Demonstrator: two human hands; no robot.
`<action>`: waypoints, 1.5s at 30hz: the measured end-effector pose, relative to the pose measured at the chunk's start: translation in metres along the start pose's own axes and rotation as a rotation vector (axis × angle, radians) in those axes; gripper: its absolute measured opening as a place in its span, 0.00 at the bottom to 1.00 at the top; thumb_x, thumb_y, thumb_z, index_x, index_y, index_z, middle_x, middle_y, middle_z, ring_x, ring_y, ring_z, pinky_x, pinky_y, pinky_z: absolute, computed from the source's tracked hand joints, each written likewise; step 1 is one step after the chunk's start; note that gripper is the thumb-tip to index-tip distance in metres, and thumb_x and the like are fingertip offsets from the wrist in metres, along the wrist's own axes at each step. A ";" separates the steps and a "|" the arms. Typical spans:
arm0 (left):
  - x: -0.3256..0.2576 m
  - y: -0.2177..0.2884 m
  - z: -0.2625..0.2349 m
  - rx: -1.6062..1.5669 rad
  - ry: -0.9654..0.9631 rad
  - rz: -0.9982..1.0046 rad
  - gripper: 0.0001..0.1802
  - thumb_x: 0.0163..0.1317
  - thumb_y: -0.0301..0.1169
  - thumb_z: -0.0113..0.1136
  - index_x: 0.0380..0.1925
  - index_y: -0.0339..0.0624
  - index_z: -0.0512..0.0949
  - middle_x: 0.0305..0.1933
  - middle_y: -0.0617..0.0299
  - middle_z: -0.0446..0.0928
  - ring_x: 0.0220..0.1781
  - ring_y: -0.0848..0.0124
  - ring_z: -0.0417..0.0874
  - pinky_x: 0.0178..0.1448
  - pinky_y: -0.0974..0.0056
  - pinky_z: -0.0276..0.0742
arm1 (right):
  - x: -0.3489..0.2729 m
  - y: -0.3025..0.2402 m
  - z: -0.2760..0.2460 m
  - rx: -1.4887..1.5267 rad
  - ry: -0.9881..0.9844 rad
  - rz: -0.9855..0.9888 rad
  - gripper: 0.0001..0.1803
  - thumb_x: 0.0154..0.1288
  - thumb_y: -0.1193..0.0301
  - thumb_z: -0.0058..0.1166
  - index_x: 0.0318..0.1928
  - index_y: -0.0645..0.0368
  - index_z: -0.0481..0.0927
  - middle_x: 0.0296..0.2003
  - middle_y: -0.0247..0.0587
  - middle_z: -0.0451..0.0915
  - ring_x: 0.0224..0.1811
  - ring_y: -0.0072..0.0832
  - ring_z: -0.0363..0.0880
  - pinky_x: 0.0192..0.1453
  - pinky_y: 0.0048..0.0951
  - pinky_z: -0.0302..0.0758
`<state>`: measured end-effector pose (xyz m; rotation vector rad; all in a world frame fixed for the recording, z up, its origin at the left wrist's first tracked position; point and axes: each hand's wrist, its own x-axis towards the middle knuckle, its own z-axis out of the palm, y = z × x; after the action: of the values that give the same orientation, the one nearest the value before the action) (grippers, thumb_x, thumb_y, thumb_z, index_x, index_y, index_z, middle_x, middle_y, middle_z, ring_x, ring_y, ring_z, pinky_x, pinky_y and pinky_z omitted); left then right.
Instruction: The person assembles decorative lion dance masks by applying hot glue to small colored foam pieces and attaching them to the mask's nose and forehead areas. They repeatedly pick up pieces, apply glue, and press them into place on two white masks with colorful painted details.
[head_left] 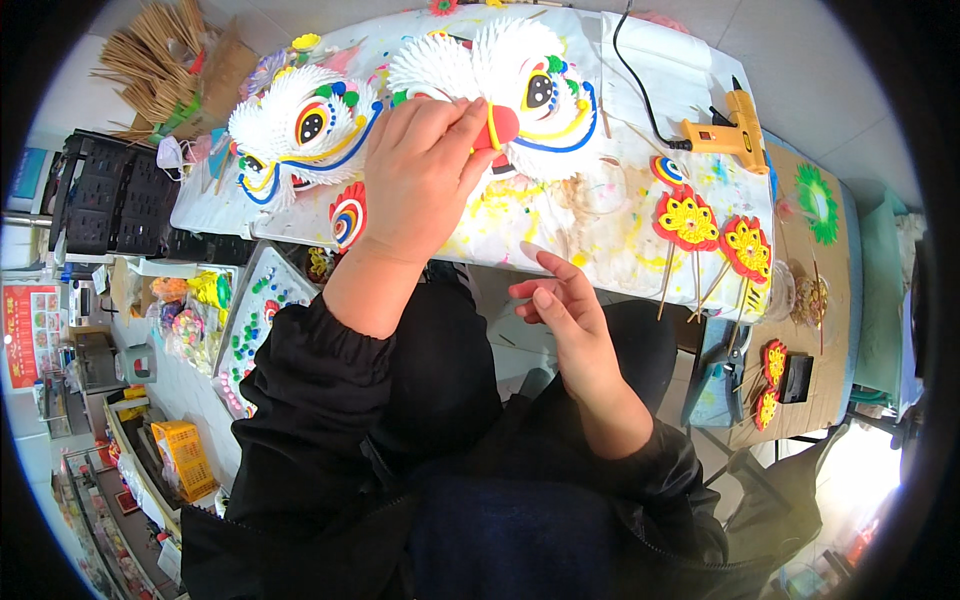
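Note:
My left hand point(420, 165) reaches over a white lion-dance mask point(545, 60) with feathery ridges, blue and yellow edging and round black eyes. Its fingers close on a red rounded piece point(508, 124) that has a yellow strip point(491, 127) around it, at the middle of the mask. The hand hides part of that piece, so whether it is attached cannot be made out. My right hand point(570, 315) hovers over my lap at the table's front edge, fingers apart and nothing in it. A second, similar white mask point(310, 125) lies to the left.
A yellow glue gun point(735, 130) with a black cable lies at the right of the stained table cover point(600, 240). Red-and-yellow flower pieces on sticks point(687, 220) overhang its front edge. A tray of small coloured pieces point(262, 320) stands left of my knees; bundled sticks point(160, 60) stand far left.

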<state>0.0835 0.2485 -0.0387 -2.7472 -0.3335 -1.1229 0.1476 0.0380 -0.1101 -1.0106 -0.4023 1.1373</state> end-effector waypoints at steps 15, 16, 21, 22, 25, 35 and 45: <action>0.000 0.006 -0.001 0.038 0.058 -0.093 0.31 0.43 0.38 0.76 0.51 0.49 0.79 0.51 0.65 0.74 0.52 0.60 0.74 0.56 0.55 0.68 | -0.004 -0.004 0.010 0.033 -0.050 -0.011 0.25 0.73 0.68 0.52 0.67 0.60 0.65 0.46 0.41 0.80 0.47 0.22 0.75 0.55 0.26 0.71; -0.001 0.006 -0.001 0.042 0.063 -0.091 0.31 0.42 0.39 0.76 0.50 0.49 0.79 0.51 0.65 0.74 0.52 0.60 0.73 0.56 0.55 0.68 | -0.005 -0.003 0.010 0.029 -0.046 -0.012 0.26 0.73 0.67 0.52 0.67 0.60 0.65 0.47 0.42 0.80 0.45 0.21 0.76 0.54 0.26 0.71; -0.003 0.005 0.000 0.029 0.071 -0.110 0.31 0.43 0.39 0.76 0.49 0.48 0.79 0.50 0.64 0.73 0.52 0.59 0.73 0.56 0.55 0.68 | -0.010 -0.001 0.011 0.007 -0.050 0.006 0.26 0.73 0.67 0.53 0.67 0.59 0.65 0.47 0.41 0.80 0.45 0.22 0.76 0.54 0.25 0.71; -0.003 0.004 0.000 0.032 0.071 -0.114 0.30 0.43 0.39 0.76 0.49 0.48 0.79 0.49 0.64 0.73 0.52 0.59 0.73 0.56 0.55 0.68 | -0.010 -0.002 0.011 0.015 -0.051 0.009 0.26 0.73 0.67 0.53 0.67 0.59 0.65 0.46 0.40 0.80 0.46 0.22 0.76 0.54 0.25 0.71; -0.004 0.003 0.000 0.008 0.074 -0.126 0.31 0.42 0.40 0.77 0.49 0.47 0.78 0.49 0.63 0.73 0.52 0.59 0.73 0.56 0.54 0.68 | -0.006 -0.008 0.013 -0.027 -0.012 -0.052 0.25 0.71 0.72 0.54 0.66 0.60 0.66 0.45 0.38 0.80 0.48 0.22 0.76 0.55 0.25 0.71; -0.010 -0.011 -0.003 -0.302 0.123 -0.122 0.30 0.45 0.29 0.72 0.52 0.42 0.73 0.53 0.56 0.74 0.53 0.53 0.74 0.57 0.53 0.68 | 0.067 -0.058 0.019 -0.972 0.221 -0.846 0.23 0.57 0.82 0.64 0.55 0.61 0.78 0.43 0.40 0.80 0.42 0.26 0.77 0.50 0.25 0.74; 0.030 -0.074 -0.031 -0.590 -0.258 -0.235 0.49 0.45 0.44 0.77 0.66 0.35 0.66 0.69 0.45 0.66 0.72 0.47 0.65 0.71 0.48 0.59 | 0.096 -0.105 0.026 -1.363 0.171 -0.828 0.41 0.37 0.71 0.78 0.57 0.56 0.75 0.58 0.44 0.72 0.60 0.47 0.68 0.64 0.43 0.67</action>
<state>0.0640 0.3169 0.0093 -3.4670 -0.4203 -1.0483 0.2272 0.1282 -0.0299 -1.8056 -1.3882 -0.1292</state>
